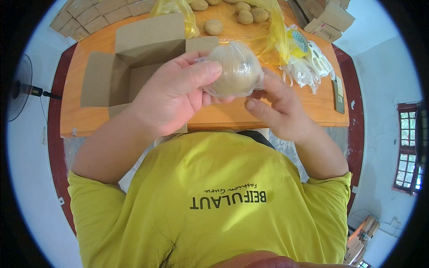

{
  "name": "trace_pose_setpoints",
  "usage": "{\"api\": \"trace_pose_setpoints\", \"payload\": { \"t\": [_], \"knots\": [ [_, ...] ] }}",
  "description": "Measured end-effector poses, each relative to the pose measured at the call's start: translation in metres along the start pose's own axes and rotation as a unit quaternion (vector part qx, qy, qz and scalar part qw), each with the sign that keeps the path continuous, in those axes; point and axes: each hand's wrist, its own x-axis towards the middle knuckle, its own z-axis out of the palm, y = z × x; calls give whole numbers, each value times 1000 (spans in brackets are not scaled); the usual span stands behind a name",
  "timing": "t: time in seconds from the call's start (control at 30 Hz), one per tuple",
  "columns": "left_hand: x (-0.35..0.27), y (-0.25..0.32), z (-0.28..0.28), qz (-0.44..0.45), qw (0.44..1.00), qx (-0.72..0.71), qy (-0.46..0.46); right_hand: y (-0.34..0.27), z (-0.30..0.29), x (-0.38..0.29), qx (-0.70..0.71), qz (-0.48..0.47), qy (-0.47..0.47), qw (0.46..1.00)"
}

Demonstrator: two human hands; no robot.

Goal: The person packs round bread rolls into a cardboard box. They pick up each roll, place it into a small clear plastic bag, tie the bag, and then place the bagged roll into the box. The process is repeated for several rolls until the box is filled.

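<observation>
Above the front of the table, my left hand holds a round tan potato-like item wrapped in clear plastic film. Its thumb presses on the near face, and its other fingers reach underneath. My right hand is at the wrap's right edge, its fingertips touching the film there and its thumb bent below and apart. Whether those fingertips pinch the film is hard to see. Behind my left hand stands an open cardboard box, its flaps spread; my forearm hides part of it.
Several unwrapped round brown items lie on and around a yellow plastic bag on the wooden table. To the right are a tape roll, scissors, clear bags and a phone-like slab. Cartons stand beyond.
</observation>
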Motion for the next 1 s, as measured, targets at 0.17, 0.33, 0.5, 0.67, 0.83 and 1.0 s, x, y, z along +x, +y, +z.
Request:
{"api": "trace_pose_setpoints", "payload": {
  "t": [0.17,0.33,0.5,0.67,0.83,1.0],
  "knots": [
    [-6,17,-2,-13,1000,-1,9,-6,8,14,-193,-62,28,979],
    [-6,54,-27,43,995,72,61,-2,10,30,-188,-21,32,981],
    [-6,90,-72,-90,926,341,133,10,16,43,-212,-16,39,976],
    [13,60,-68,-241,686,670,149,20,27,51,-249,-6,-11,968],
    [51,54,-56,-381,540,746,84,30,30,51,-255,-56,-18,965],
    [63,35,-104,-395,685,600,119,32,33,49,-265,-38,-40,963]
  ]
}}
